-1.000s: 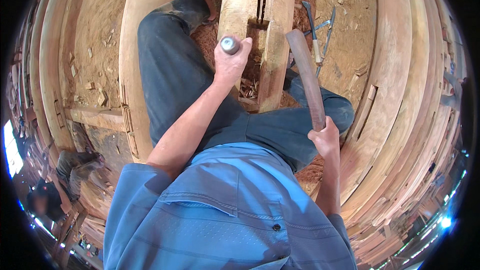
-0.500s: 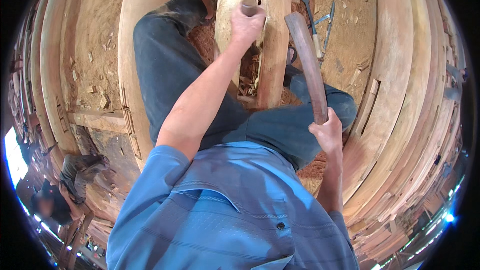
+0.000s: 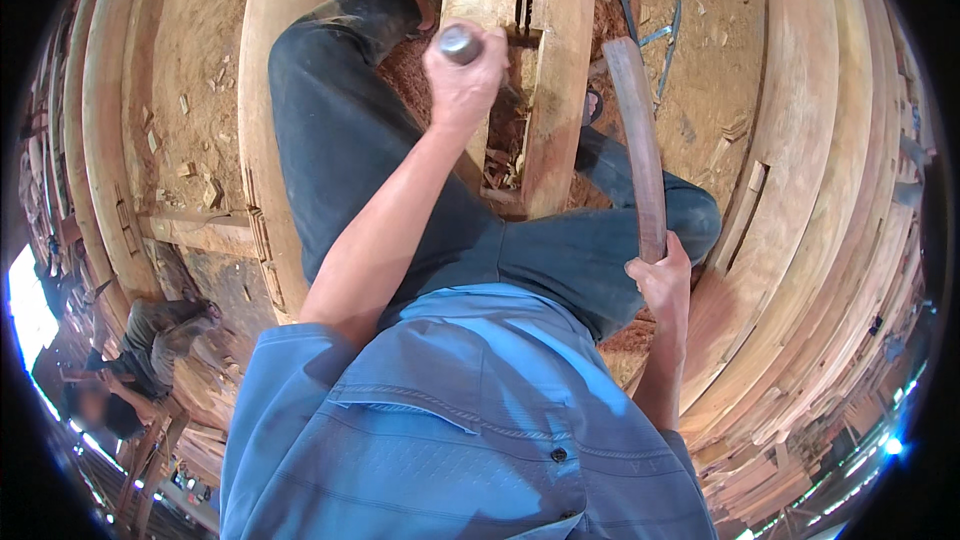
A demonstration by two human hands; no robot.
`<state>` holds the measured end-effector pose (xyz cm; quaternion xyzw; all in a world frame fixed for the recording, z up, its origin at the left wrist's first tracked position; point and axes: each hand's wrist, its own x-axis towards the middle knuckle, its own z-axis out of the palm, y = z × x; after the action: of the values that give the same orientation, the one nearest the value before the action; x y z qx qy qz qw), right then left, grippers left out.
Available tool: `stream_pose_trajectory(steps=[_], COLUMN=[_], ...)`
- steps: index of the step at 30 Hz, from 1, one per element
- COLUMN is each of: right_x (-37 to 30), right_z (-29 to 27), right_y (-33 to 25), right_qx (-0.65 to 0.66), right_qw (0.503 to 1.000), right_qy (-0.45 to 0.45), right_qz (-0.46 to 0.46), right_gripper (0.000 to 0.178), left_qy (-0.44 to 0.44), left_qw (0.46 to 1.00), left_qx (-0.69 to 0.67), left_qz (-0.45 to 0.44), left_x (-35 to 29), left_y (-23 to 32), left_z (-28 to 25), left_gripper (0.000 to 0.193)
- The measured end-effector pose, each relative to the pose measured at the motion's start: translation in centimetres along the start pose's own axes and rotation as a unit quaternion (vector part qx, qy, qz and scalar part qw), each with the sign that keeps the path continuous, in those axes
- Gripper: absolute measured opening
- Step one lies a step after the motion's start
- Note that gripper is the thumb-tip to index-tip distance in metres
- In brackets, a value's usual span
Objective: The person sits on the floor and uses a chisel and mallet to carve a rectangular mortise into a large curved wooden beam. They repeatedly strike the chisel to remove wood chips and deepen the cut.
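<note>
My left hand (image 3: 462, 90) is closed round a chisel (image 3: 460, 44), whose round handle end with a metal-looking rim points up at me. The blade is hidden below the fist. This hand is over the left edge of a long slot (image 3: 512, 135) cut in a pale timber beam (image 3: 565, 0) between my legs. Wood chips lie at the slot's near end. In my right hand (image 3: 664, 275), closed round its lower end, is a curved brown wooden club (image 3: 638, 130), raised above my right leg and apart from the chisel.
Two thin slits show in the beam beyond the slot. Dark long tools (image 3: 668, 45) lie on the dusty ground at right, among wood chips. Thick timbers line both sides, one at right (image 3: 790, 140) with a slot. Another person (image 3: 125, 380) sits at far left.
My left hand has shifted left and a little nearer with the chisel, uncovering more of the slot's far end. My right hand and the club have moved slightly right and nearer.
</note>
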<state>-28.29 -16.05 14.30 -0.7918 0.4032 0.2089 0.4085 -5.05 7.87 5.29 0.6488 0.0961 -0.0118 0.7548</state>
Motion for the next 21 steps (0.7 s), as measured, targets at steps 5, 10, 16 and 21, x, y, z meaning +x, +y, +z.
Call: stream_pose_trajectory(steps=[5, 10, 16, 21], right_x=[0.2, 0.2, 0.2, 0.5], right_z=[-0.1, 0.2, 0.0, 0.2], right_y=[1.9, 2.9, 3.1, 2.5], right_qx=[0.006, 0.006, -0.009, -0.011], right_qw=[1.000, 1.000, 0.999, 1.000], right_qy=[0.005, 0.011, 0.011, 0.016], right_qz=[-0.030, -0.023, -0.031, -0.019], right_gripper=[0.036, 0.037, 0.036, 0.034], left_qy=[0.002, -0.006, 0.021, 0.023], left_qw=[0.999, 0.998, 0.999, 0.997], left_qx=[-0.007, 0.020, -0.043, -0.072], left_qz=[-0.042, -0.061, 0.007, -0.027], left_x=[-1.7, -4.2, -1.5, -1.5], left_y=[-4.2, -3.2, -0.6, -4.1], left_z=[-1.8, -3.3, -0.4, -0.8], left_gripper=[0.019, 0.017, 0.016, 0.020])
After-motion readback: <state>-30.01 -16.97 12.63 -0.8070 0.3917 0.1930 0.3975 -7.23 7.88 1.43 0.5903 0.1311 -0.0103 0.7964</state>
